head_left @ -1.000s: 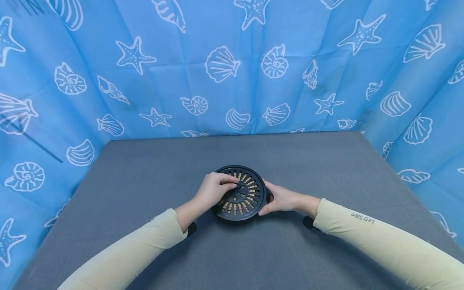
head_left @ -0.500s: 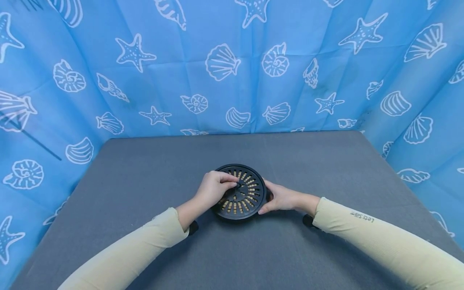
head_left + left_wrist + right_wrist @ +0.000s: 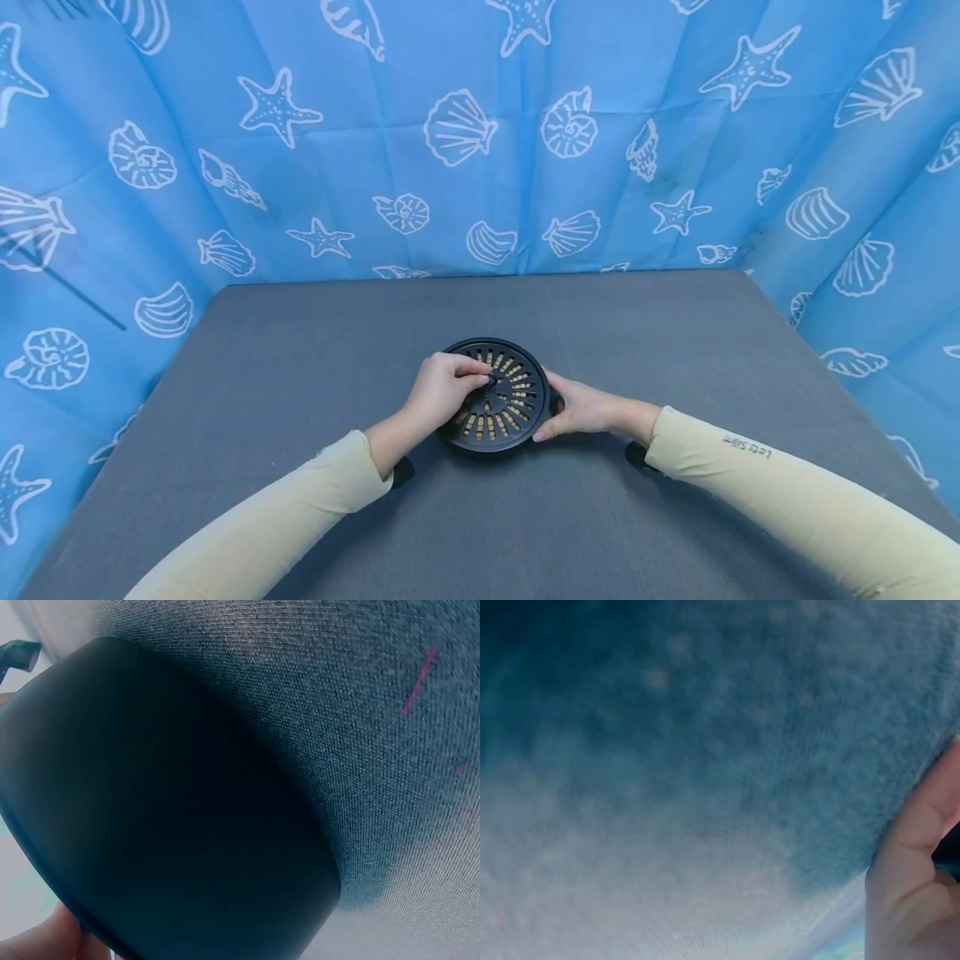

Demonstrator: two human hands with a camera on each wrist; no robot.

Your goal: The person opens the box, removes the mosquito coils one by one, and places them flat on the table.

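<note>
A round black container (image 3: 491,446) stands mid-table, its slotted lid (image 3: 517,421) showing pale yellow-brown material through radial slots. My left hand (image 3: 441,390) pinches the small knob at the lid's centre between thumb and fingers. At the container's right side, my right hand (image 3: 581,408) grips a dark handle, its thumb near the rim. The left wrist view is filled by the container's dark side wall (image 3: 172,810), with fingertips (image 3: 49,937) at lower left. In the right wrist view, part of the right hand (image 3: 915,877) shows at the right edge, beside a small dark piece.
Grey cloth covers the table (image 3: 337,333). Behind and at both sides hangs a blue curtain (image 3: 390,167) with white shells and starfish. Black wrist-worn pieces show under both pale yellow sleeves (image 3: 300,500).
The lid's slots and central knob have turned slightly under my left fingers. My right hand keeps its hold on the container's side.
</note>
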